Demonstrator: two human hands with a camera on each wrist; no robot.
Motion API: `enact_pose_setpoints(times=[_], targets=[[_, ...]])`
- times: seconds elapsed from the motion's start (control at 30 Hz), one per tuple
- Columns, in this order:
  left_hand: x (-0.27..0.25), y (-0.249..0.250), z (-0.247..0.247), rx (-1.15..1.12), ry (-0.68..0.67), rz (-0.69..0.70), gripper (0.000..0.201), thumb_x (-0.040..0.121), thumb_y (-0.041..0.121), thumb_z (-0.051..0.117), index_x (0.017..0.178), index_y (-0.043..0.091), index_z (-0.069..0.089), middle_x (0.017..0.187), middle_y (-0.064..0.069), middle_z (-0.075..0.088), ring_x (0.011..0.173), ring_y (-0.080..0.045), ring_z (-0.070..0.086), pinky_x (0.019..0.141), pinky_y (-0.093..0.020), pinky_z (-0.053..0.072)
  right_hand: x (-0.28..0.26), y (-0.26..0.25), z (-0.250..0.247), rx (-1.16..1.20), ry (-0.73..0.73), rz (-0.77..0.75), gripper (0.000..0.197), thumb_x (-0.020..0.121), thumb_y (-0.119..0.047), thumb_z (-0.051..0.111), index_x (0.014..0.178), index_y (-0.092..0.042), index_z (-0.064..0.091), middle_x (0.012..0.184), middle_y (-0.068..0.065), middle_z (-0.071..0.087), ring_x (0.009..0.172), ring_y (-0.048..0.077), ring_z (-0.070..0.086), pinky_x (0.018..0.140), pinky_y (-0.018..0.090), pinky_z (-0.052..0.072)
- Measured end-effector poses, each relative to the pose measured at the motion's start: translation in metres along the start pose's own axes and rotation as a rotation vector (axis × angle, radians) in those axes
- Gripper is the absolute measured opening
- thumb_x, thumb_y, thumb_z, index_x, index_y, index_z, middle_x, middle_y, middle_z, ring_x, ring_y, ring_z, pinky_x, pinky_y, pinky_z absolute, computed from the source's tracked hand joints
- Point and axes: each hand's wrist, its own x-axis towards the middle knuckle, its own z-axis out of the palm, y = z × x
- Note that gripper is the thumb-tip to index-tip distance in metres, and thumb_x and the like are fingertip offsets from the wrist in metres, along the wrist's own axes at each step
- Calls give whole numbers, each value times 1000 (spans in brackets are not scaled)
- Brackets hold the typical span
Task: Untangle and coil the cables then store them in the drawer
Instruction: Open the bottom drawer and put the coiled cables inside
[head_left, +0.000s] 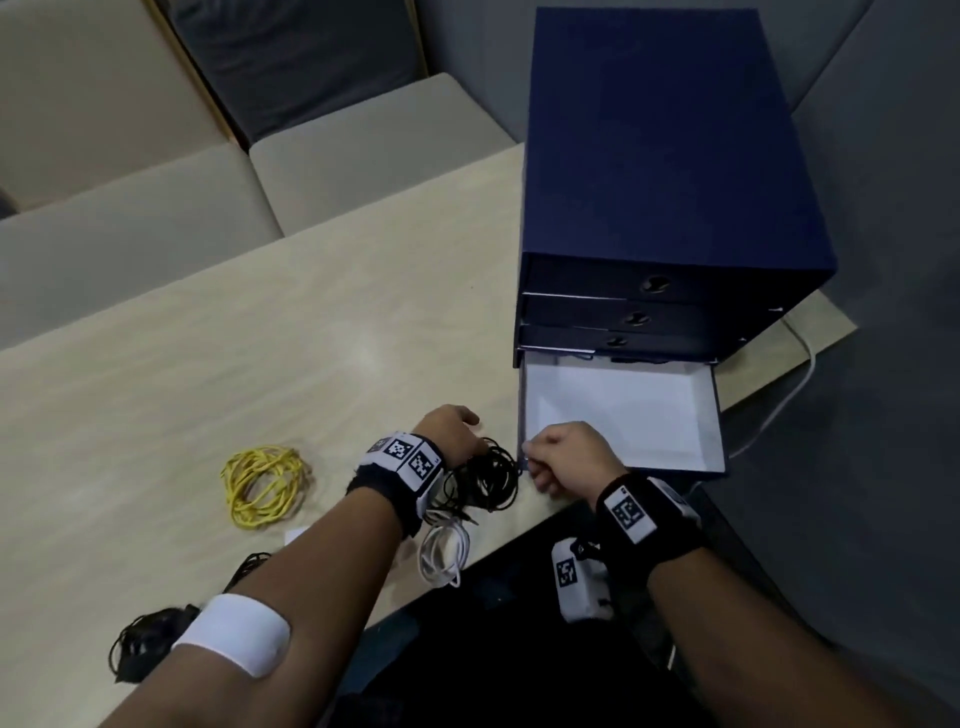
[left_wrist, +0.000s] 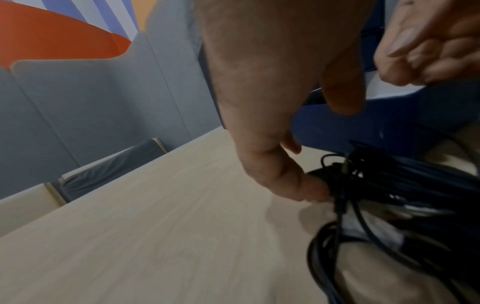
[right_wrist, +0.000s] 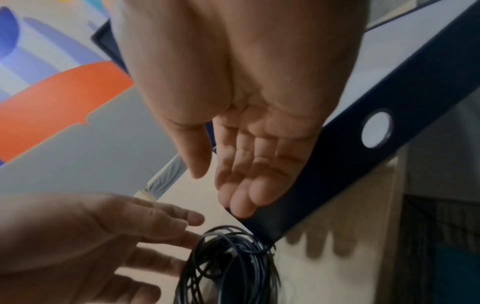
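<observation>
Bottom drawer pulled out, nothing stored; black cable coil on table beside it, left hand fingertips touching it, right hand fingers relaxed, holding nothing; yellow coil and white coil await.

table: pale wood-grain laminate, smooth, with a soft sheen towards its far edge
drawer cabinet: dark blue board, matt; faintly cloth-like on top
open drawer: white paper-like lining, smooth and matt; dark blue front with a round finger hole
black cable coil: thin, smooth plastic jacket, slightly glossy in the right wrist view
yellow cable coil: thin plastic jacket, smooth; near the table's front edge
white cable coil: thicker, smooth plastic, low gloss; at the front edge
wrist bands: black cloth, matt; white hard-plastic blocks with printed markers
seat cushions: beige fabric, matt
</observation>
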Motion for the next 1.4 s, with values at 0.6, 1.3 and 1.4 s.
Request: enact_pose_setpoints(times=[0.6, 1.3, 1.4], targets=[[0, -11, 6, 152, 66, 114, 17, 82, 14, 66, 98, 19, 66, 108, -8, 68, 100, -26, 62, 81, -30, 50, 4, 24, 52, 177, -46, 301, 24, 96, -6, 57, 74, -7, 47, 63, 9, 46, 49, 18, 44, 39, 21, 33], [-22, 11, -50, -333, 131, 281, 20, 82, -3, 65, 75, 16, 65, 63, 0, 57, 56, -11, 51, 56, -21, 47, -7, -7, 39, 363, -102, 140, 51, 93, -42, 61, 127, -8, 44, 104, 24, 65, 70, 30, 72, 64, 36, 60], [-28, 21, -62, -411, 144, 319, 22, 82, -5, 63, 75, 16, 65, 63, 0, 57, 56, -13, 51, 55, -22, 48, -5, -15, 30, 444, -100, 42, 43, 92, -41, 62, 119, -9, 51, 109, 18, 65, 79, 30, 72, 69, 36, 59]])
